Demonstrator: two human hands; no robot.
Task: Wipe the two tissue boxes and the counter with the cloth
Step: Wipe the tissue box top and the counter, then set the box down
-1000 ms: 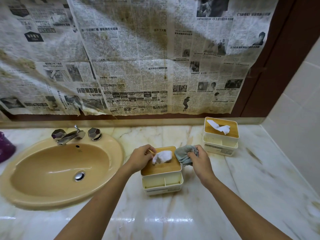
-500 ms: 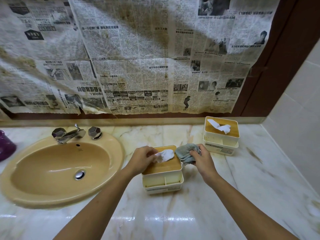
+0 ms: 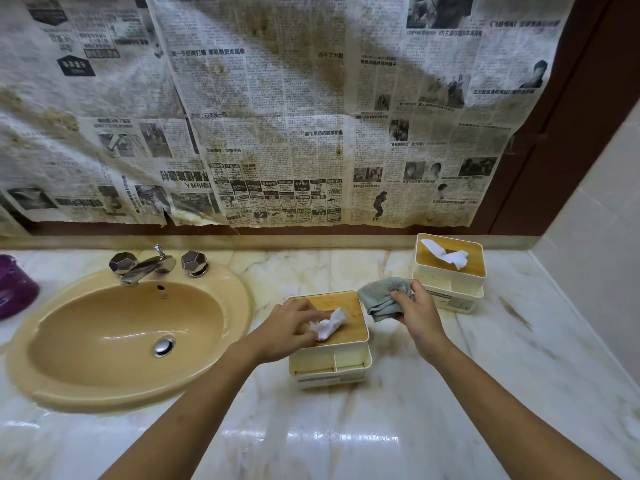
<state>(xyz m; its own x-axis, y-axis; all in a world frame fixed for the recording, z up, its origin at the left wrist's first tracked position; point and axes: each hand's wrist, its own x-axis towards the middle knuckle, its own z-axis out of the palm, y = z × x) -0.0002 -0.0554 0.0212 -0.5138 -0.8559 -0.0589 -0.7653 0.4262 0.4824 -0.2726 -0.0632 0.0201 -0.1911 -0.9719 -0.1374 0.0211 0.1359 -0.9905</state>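
Your left hand (image 3: 291, 327) rests on the wooden lid of the near cream plastic tissue box (image 3: 329, 363), its fingers curled and pinching the crumpled white tissue (image 3: 329, 325) that sticks up from the lid's middle. Your right hand (image 3: 419, 313) clenches a bunched grey-blue cloth (image 3: 379, 299), held at the far right corner of that box, in the gap between it and the far cream plastic tissue box (image 3: 450, 282). Whether the cloth touches the near lid cannot be told. The far box stands to the right, close to the back edge of the pale veined marble counter (image 3: 346, 427), with its own loose sheet of tissue (image 3: 446, 256) lying across its wooden top. The near box sits mid-counter, just right of the oval yellow-beige sink (image 3: 104, 341), which carries a chrome faucet with two faceted knobs (image 3: 145, 266) at its far rim. A purple container (image 3: 15, 289) shows at the left edge, partly cut off. Stained, yellowed newspaper sheets (image 3: 277, 116) cover the surface behind the counter, and a pale tiled wall (image 3: 606, 237) closes the scene on the right.
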